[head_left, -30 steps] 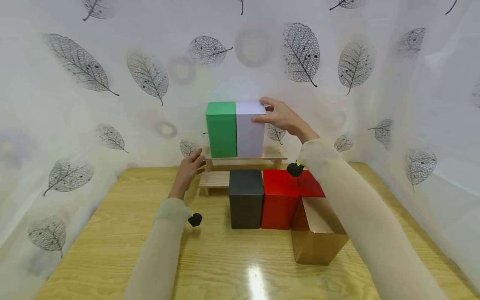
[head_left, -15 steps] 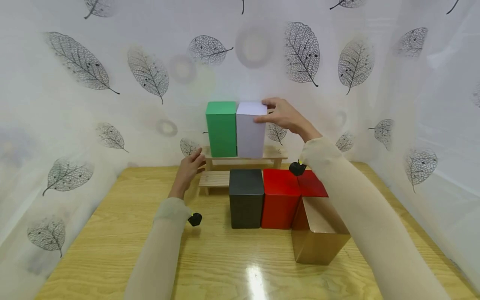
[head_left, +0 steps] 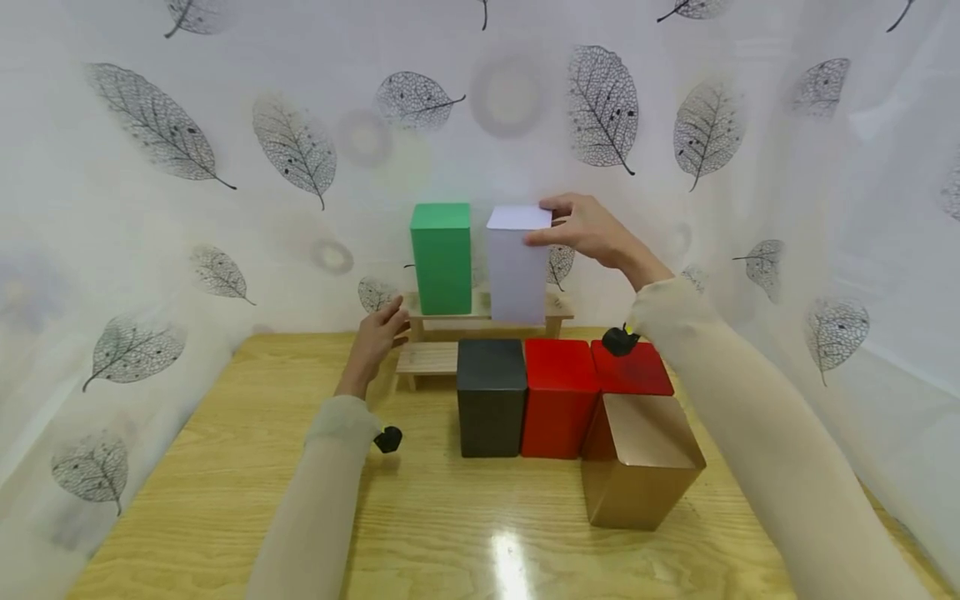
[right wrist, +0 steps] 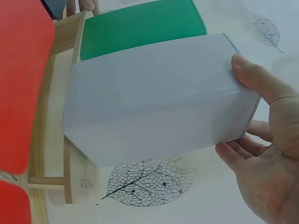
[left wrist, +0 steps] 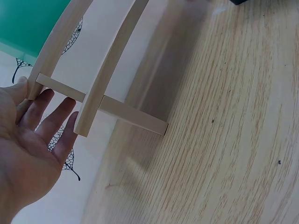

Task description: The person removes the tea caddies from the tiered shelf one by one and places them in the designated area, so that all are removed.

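Note:
My right hand (head_left: 592, 231) grips the top of a white box (head_left: 517, 271) between thumb and fingers, at the right part of the upper step of a small wooden stand (head_left: 480, 315). The right wrist view shows the thumb on one face of the white box (right wrist: 159, 88) and fingers on the far side. A green box (head_left: 442, 267) stands upright on the step to its left, with a gap between them. At the stand's left end, my left hand (head_left: 372, 342) touches the upper step; in the left wrist view the hand (left wrist: 32, 140) has its thumb and fingers around the end of the wooden step (left wrist: 51, 56).
In front of the stand a black box (head_left: 491, 408) and a red box (head_left: 558, 408) stand side by side on the wooden table (head_left: 420, 533). Another red box (head_left: 633, 371) is behind a copper-coloured box (head_left: 641, 475) at the right. A leaf-patterned curtain (head_left: 495, 158) hangs behind.
My right hand has moved to the right with the white box, which touched or nearly touched the green box before and now stands apart from it. The left hand has hardly moved.

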The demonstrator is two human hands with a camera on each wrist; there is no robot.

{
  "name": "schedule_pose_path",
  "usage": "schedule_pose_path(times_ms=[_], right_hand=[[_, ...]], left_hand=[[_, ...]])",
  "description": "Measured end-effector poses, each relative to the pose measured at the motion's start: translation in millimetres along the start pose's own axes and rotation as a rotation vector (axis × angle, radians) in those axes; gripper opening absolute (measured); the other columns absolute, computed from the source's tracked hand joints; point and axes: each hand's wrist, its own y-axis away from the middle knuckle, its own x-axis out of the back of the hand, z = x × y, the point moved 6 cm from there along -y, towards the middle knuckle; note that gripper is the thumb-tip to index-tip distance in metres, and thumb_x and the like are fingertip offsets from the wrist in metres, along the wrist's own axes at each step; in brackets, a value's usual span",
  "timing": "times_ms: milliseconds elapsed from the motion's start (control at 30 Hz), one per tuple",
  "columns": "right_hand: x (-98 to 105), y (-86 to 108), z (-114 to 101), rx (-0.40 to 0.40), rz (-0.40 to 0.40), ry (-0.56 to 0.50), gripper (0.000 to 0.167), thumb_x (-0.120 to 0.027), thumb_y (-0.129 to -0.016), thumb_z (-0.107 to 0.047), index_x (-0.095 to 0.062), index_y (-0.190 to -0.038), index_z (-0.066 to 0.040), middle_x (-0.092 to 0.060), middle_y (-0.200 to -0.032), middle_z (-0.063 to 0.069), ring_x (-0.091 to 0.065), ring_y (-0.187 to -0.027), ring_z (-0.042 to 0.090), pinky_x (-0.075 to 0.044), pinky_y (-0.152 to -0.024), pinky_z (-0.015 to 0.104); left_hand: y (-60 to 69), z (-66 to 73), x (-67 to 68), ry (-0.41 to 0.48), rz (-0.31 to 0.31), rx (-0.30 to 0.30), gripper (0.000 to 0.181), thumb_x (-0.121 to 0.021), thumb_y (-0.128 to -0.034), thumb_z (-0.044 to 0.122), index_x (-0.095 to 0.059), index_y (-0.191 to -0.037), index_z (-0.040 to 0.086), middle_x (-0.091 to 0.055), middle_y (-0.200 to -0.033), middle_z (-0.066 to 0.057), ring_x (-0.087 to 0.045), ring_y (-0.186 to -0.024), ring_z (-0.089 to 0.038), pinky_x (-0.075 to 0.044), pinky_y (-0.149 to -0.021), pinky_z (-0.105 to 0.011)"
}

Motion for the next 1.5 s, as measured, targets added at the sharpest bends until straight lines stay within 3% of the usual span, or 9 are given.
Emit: schedule_pose_path(times_ms=[300, 733, 900, 1233, 1500], right_hand=[[23, 26.9, -25, 0.047, 0.038, 0.01, 0.08, -0.084, -0.089, -0.019, -0.044, -0.155, 0.001, -0.047, -0.15, 0.015, -0.056, -0.127, 0.034, -0.051, -0.107, 0.04], [57, 88.0, -69, 0.133, 0.149, 0.049, 0.069, -0.084, -0.09, -0.021, -0.054, -0.15, -0.005, -0.05, -0.145, 0.007, -0.056, -0.128, 0.032, -0.055, -0.099, 0.026], [56, 110.7, -79, 0.175, 0.149, 0.033, 0.067, -0.083, -0.09, -0.014, -0.055, -0.149, -0.004, -0.05, -0.147, 0.006, -0.061, -0.123, 0.029, -0.056, -0.093, 0.02], [42, 148.5, -95, 0.26, 0.11, -0.034, 0.064, -0.079, -0.088, 0.005, -0.054, -0.148, 0.003, -0.049, -0.143, 0.01, -0.06, -0.122, 0.03, -0.058, -0.091, 0.021], [31, 175.5, -99, 0.304, 0.102, -0.056, 0.065, -0.078, -0.086, 0.011, -0.055, -0.146, 0.005, -0.05, -0.143, 0.012, -0.06, -0.123, 0.025, -0.053, -0.1, 0.019]], left_hand=[[-0.2, -3.6, -1.0, 0.011, -0.008, 0.002, 0.057, -0.046, -0.1131, 0.025, -0.026, -0.165, 0.012, -0.033, -0.164, -0.019, -0.043, -0.144, -0.039, -0.043, -0.116, -0.05], [3.8, -4.3, 0.8, 0.008, -0.002, 0.021, 0.057, -0.046, -0.1129, 0.027, -0.026, -0.165, 0.014, -0.031, -0.165, -0.017, -0.042, -0.145, -0.038, -0.042, -0.116, -0.049], [4.4, -4.5, 0.6, 0.015, -0.005, 0.036, 0.058, -0.046, -0.1127, 0.028, -0.026, -0.165, 0.015, -0.032, -0.165, -0.017, -0.041, -0.145, -0.037, -0.042, -0.117, -0.049], [2.6, -2.4, -0.3, 0.007, -0.007, 0.026, 0.057, -0.046, -0.1129, 0.026, -0.025, -0.165, 0.014, -0.032, -0.165, -0.017, -0.042, -0.144, -0.038, -0.042, -0.116, -0.049], [3.2, -1.0, -1.4, 0.026, -0.004, 0.014, 0.056, -0.045, -0.1134, 0.025, -0.025, -0.165, 0.014, -0.031, -0.165, -0.018, -0.041, -0.145, -0.038, -0.041, -0.117, -0.051]])
